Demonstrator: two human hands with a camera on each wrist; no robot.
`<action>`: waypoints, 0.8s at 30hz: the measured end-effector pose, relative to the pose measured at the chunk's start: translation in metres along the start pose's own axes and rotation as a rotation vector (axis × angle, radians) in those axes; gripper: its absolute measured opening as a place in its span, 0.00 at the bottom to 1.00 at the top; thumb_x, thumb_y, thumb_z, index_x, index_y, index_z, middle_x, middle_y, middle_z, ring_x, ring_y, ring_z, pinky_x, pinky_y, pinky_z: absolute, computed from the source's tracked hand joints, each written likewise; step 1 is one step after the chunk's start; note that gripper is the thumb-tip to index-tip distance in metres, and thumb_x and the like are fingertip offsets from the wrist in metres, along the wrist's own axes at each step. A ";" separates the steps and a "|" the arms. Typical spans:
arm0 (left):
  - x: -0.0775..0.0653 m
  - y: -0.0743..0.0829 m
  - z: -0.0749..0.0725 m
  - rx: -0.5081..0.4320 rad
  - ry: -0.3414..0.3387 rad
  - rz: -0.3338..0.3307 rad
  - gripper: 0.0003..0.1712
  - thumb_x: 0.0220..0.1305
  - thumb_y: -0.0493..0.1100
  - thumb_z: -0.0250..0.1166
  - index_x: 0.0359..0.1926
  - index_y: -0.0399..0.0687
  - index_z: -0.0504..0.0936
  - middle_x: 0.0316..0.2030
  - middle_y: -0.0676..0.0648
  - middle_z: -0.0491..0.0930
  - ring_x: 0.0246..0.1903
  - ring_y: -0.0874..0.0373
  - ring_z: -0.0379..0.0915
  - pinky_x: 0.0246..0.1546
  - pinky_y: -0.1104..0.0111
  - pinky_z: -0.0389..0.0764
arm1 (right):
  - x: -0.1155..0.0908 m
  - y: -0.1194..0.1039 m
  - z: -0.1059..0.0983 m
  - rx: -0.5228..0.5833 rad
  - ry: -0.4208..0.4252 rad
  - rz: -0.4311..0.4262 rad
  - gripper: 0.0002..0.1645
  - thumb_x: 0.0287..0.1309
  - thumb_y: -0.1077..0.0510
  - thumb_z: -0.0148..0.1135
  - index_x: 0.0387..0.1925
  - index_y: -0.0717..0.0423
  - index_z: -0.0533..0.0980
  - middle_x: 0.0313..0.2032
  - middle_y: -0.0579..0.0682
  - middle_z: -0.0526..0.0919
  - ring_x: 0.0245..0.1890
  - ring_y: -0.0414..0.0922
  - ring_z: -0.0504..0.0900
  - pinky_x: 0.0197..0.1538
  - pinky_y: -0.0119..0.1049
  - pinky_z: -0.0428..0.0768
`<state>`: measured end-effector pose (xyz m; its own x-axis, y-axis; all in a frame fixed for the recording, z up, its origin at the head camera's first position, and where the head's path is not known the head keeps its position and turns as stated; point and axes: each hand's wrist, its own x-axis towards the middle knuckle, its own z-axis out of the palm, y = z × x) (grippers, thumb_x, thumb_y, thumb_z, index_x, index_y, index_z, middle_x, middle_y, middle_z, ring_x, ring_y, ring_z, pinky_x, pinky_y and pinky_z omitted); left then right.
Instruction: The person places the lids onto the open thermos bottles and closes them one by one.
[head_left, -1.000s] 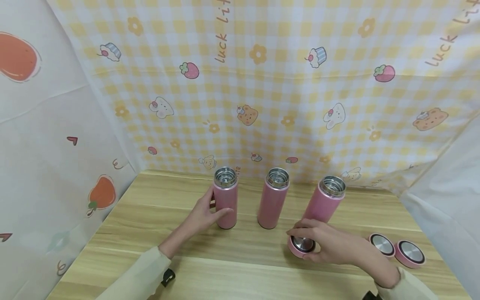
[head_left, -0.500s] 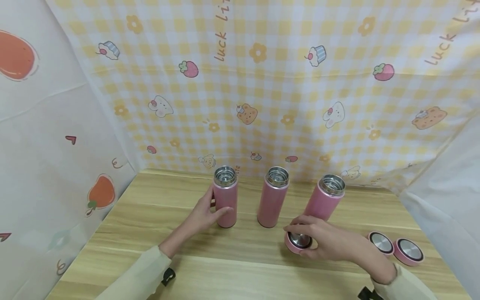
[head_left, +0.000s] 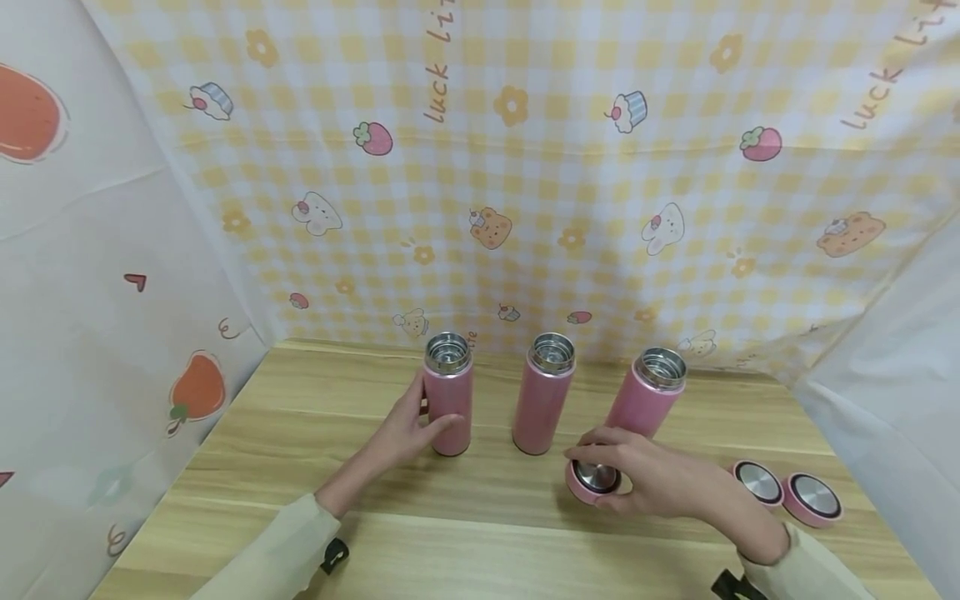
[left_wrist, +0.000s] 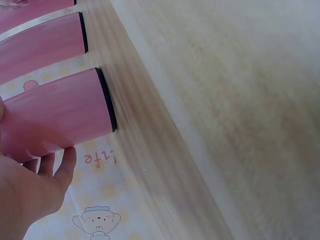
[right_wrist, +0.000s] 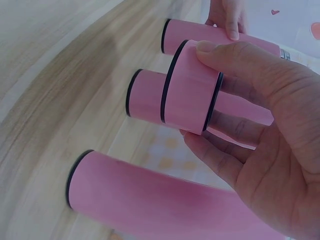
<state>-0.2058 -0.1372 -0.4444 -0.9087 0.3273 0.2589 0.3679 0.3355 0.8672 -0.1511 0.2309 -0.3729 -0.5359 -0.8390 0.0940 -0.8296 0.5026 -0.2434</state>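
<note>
A yellow-and-white checked cloth (head_left: 480, 171) printed with flowers and animals is hung behind a pale wood-grain worktop (head_left: 465, 554). On the worktop three tall pink cylindrical bottles with bare steel necks are stood upright, apart from one another. The middle pink bottle (head_left: 542, 408) may be taken as the landmark: to its left is set the left pink bottle (head_left: 454, 393), to its right the right pink bottle (head_left: 641, 407).

The left pink bottle is held around its body by the left hand (head_left: 401, 432), the thumb laid across its front. In front and to the right of the middle pink bottle, a short round pink lid with a steel disc and black rims, the held lid (right_wrist: 192, 87), is pinched between thumb and fingers by the right hand (head_left: 641, 473); whether the worktop is touched by it cannot be told.

Well to the right of the middle pink bottle, two matching lids, the nearer lid (head_left: 759, 482) and the farther lid (head_left: 814, 498), are laid disc up, side by side.

No neck is capped. As judged from this, lids and bottles are fully parted; only the held lid is left unreleased. Within the bottles, steel interiors are shown; no contents can be made out.
</note>
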 end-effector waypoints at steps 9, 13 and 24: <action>0.001 0.001 0.001 -0.009 -0.006 0.019 0.54 0.66 0.48 0.72 0.81 0.52 0.46 0.70 0.42 0.64 0.66 0.47 0.65 0.59 0.51 0.75 | 0.007 -0.001 -0.001 -0.005 0.040 -0.041 0.31 0.57 0.56 0.76 0.62 0.54 0.78 0.54 0.47 0.79 0.53 0.44 0.79 0.52 0.40 0.81; 0.001 0.000 0.001 -0.001 -0.006 0.008 0.54 0.66 0.48 0.72 0.81 0.52 0.46 0.70 0.42 0.64 0.66 0.48 0.65 0.59 0.51 0.75 | 0.012 -0.003 -0.002 -0.007 0.041 -0.043 0.31 0.57 0.55 0.76 0.62 0.54 0.79 0.53 0.48 0.79 0.52 0.43 0.79 0.51 0.39 0.82; 0.000 0.001 0.000 -0.004 -0.003 0.001 0.54 0.66 0.49 0.72 0.81 0.51 0.45 0.71 0.42 0.63 0.67 0.47 0.64 0.60 0.51 0.74 | 0.026 -0.007 -0.009 0.002 0.013 -0.046 0.33 0.57 0.56 0.75 0.64 0.55 0.77 0.56 0.49 0.79 0.53 0.42 0.79 0.53 0.39 0.80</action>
<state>-0.2051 -0.1369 -0.4442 -0.9079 0.3303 0.2581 0.3677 0.3316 0.8688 -0.1608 0.2072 -0.3604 -0.4990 -0.8585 0.1182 -0.8533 0.4629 -0.2401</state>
